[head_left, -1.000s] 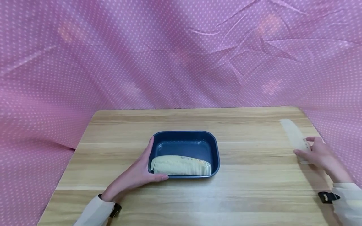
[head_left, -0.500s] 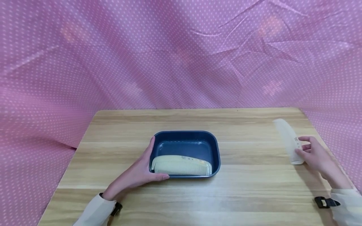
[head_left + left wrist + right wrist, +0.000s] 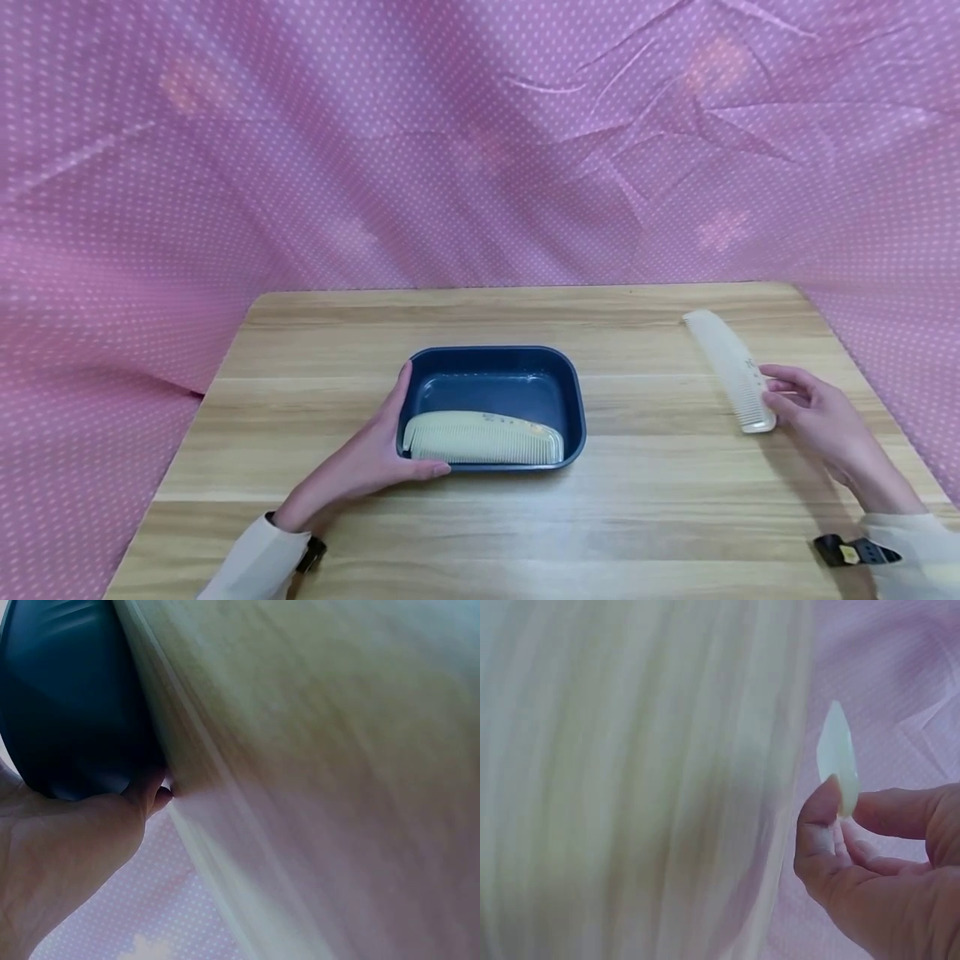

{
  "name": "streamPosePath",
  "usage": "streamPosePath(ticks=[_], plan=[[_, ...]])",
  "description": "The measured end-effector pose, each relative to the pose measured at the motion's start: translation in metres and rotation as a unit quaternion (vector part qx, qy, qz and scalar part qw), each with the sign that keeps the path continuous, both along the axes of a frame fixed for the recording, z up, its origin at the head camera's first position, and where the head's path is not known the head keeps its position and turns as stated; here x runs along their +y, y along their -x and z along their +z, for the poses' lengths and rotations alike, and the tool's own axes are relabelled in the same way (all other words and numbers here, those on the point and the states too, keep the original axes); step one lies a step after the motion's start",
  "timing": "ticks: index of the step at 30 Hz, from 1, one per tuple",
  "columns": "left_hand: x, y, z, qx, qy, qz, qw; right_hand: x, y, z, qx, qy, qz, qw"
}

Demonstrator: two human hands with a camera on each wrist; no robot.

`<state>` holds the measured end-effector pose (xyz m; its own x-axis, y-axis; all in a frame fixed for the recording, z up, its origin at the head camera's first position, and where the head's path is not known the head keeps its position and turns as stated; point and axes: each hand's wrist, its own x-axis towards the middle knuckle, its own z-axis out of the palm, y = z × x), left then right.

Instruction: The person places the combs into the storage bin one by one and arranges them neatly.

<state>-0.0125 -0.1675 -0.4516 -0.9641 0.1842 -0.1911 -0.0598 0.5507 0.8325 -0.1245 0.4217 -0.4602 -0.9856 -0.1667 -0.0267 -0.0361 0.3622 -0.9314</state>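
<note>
A dark blue rectangular tray stands mid-table in the head view. My left hand grips its left end, thumb along the front rim and fingers at the back left corner. Along the tray's front side lies a pale yellow-green comb, teeth toward me; doubled edges show at its right end. At the right, my right hand pinches another pale comb by its spine, held over the table with its far end tilted left. The right wrist view shows this comb edge-on between thumb and fingers.
The wood-grain table has rounded far corners. A pink polka-dot cloth hangs behind it and at both sides. Each wrist wears a black strap by a pale sleeve.
My right hand has brought its comb leftward from near the table's right edge, and more of the comb shows now. The left hand and tray have stayed in place.
</note>
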Motion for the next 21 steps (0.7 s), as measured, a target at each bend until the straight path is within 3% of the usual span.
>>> streamPosePath(ticks=[2, 5, 15, 21], plan=[[0.0, 0.0, 0.0, 0.001, 0.002, -0.001, 1.0, -0.006, -0.002, 0.001, -0.016, 0.063, 0.007, 0.998], [0.0, 0.0, 0.0, 0.0, 0.002, 0.0, 1.0, -0.018, -0.005, 0.005, -0.033, 0.111, 0.017, 0.993], [0.0, -0.001, -0.001, 0.009, 0.008, -0.004, 0.9999, -0.057, -0.015, 0.019, -0.024, 0.102, 0.043, 0.994], [0.001, -0.001, 0.001, 0.003, 0.002, 0.0, 1.0, -0.077, -0.02, 0.028, -0.01, 0.097, 0.038, 0.994]])
